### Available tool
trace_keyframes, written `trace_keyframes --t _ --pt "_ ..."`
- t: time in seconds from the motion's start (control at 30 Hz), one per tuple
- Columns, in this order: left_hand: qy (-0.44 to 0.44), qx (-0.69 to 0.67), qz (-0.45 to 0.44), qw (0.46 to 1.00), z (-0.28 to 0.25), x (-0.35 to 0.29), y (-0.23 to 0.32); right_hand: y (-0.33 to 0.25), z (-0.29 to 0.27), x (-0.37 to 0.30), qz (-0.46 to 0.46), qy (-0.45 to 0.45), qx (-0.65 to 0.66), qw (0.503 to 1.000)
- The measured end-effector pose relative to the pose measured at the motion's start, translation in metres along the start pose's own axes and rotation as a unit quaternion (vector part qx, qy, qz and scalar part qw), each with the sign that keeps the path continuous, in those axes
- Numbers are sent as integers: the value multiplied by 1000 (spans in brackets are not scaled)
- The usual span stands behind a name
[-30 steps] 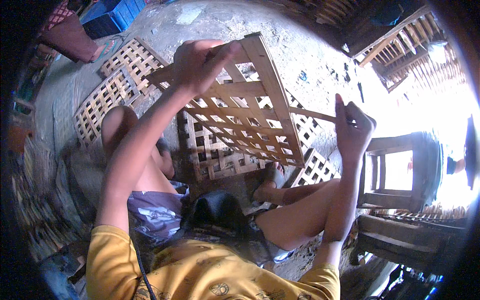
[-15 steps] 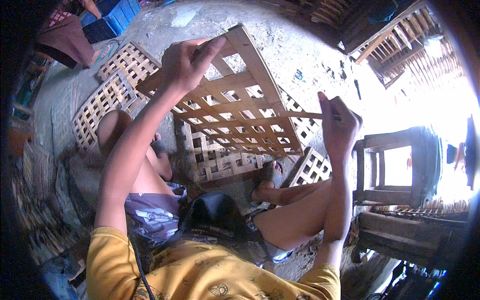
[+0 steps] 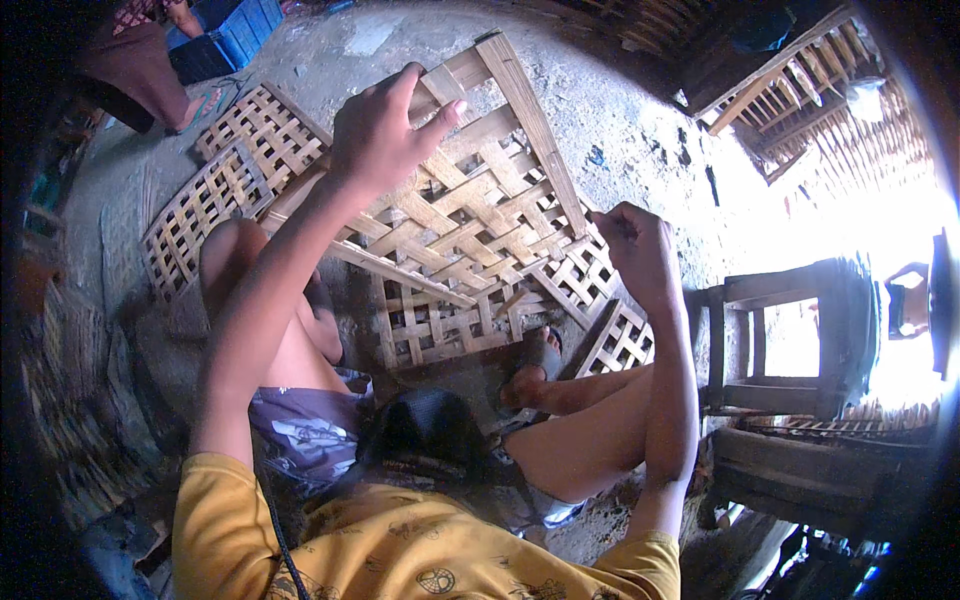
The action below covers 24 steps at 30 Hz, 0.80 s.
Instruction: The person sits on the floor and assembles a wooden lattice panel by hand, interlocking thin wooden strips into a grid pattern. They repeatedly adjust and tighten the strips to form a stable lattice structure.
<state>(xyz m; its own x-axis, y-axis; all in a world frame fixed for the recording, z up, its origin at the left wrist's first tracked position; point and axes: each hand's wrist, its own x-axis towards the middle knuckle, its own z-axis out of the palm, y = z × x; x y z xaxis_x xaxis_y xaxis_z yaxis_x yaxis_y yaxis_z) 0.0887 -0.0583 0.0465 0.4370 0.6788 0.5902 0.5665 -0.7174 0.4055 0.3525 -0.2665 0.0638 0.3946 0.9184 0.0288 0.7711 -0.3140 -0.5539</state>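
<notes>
A woven bamboo lattice panel (image 3: pixel 470 215) with wooden edge strips is tilted up in front of me, above other panels. My left hand (image 3: pixel 380 140) is at its upper left edge, with index finger and thumb spread apart; its other fingers are partly hidden. Beside the panel's right corner is my right hand (image 3: pixel 642 250), its fingers curled closed. What they hold is hidden, and I cannot tell whether they touch the corner. Beneath, another lattice panel (image 3: pixel 425 335) lies between my feet.
More lattice panels (image 3: pixel 205 205) lie on the floor to the left, and another (image 3: pixel 620 340) by my right foot. A wooden stool (image 3: pixel 770 390) stands at right. A person in a dark skirt (image 3: pixel 135 75) is beside a blue crate (image 3: pixel 235 35) at far left.
The panel has turned, its woven face now brighter. My left index finger and thumb have spread apart. My right hand moved left and slightly down; the strip stretching from it no longer shows.
</notes>
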Motion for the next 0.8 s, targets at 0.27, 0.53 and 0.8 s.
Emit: trace_keyframes --t 0.27,0.53,0.8 --pt "63 6 64 996 6 -7 -10 16 46 11 -59 -91 -25 994" --pt "47 -9 -17 999 1 -9 -9 113 191 -31 -173 -331 -128 919" --pt "93 -39 92 991 22 -5 -16 253 356 -49 -4 -260 -73 963"
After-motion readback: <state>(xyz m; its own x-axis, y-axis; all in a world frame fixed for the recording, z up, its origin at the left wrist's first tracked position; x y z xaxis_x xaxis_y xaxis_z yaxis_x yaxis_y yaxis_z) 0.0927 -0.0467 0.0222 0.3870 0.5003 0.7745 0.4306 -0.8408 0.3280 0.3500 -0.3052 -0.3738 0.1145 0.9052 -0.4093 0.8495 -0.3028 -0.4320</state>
